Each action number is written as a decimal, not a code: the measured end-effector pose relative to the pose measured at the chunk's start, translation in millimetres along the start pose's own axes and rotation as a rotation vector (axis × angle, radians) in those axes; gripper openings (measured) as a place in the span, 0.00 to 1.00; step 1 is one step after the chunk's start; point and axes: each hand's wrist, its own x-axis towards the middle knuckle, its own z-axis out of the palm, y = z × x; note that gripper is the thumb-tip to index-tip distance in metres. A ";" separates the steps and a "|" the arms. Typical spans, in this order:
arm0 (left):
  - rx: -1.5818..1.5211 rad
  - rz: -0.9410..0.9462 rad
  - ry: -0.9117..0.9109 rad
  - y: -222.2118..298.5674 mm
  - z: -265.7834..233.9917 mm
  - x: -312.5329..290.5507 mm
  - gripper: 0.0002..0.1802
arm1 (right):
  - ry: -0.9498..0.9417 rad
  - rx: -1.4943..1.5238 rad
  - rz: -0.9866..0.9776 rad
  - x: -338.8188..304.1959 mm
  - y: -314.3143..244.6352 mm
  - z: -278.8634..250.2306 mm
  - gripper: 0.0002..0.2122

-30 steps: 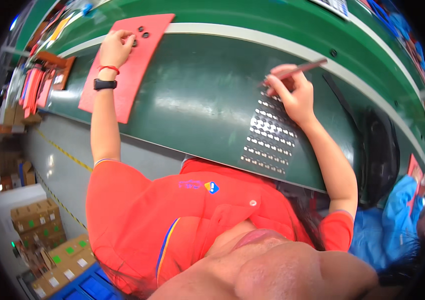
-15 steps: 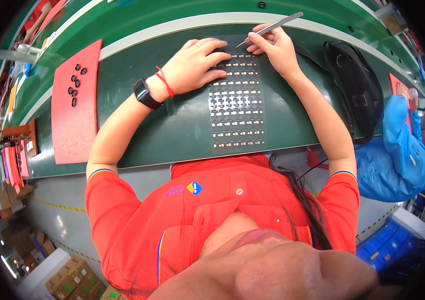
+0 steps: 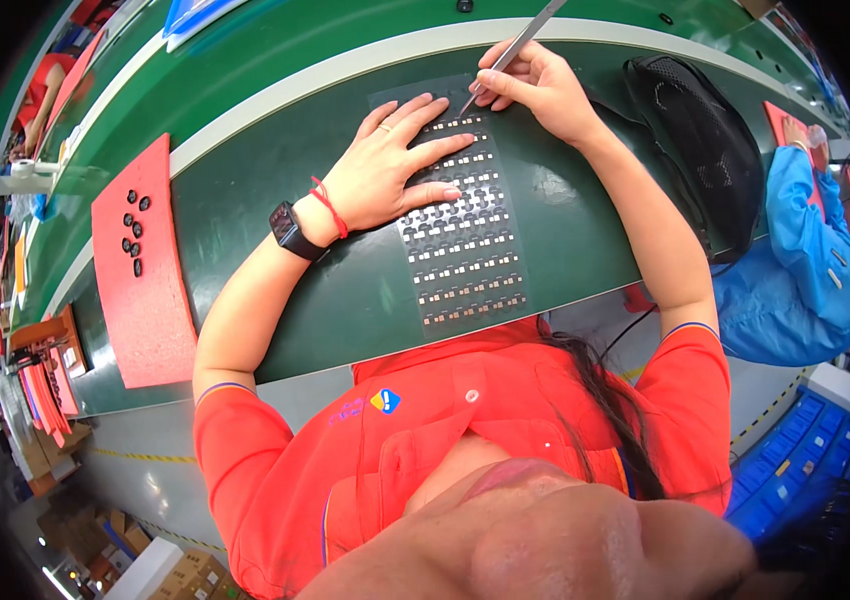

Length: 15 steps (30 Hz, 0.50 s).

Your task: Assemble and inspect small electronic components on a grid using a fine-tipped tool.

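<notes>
Since the earlier frame the tweezers (image 3: 507,52) have dipped to the top row of the component sheet (image 3: 460,215) on the green bench (image 3: 275,190). The right hand (image 3: 535,85) pinches the tweezers; the left hand (image 3: 385,175) lies flat and open, pinning the sheet. The step looks like lifting one small part, which calls for a fine, steady nip.

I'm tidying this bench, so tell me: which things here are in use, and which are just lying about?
In use:
left hand, flat on the sheet of small parts
right hand, holding tweezers

Lying about:
red foam pad with small black pieces
black mesh bag
</notes>
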 end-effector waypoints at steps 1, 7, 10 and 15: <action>0.017 -0.012 -0.003 1.3 -0.4 0.6 0.30 | -0.012 -0.009 0.002 -0.3 -0.4 -4.1 0.10; -0.018 0.007 0.013 2.5 5.6 15.8 0.34 | -0.060 -0.025 0.046 3.6 6.7 -20.7 0.11; 0.011 0.015 -0.016 4.0 10.4 15.5 0.33 | -0.065 -0.040 0.041 2.4 6.1 -19.3 0.12; 0.008 -0.011 -0.007 4.3 9.6 15.1 0.32 | -0.055 -0.018 0.029 0.5 5.3 -14.9 0.11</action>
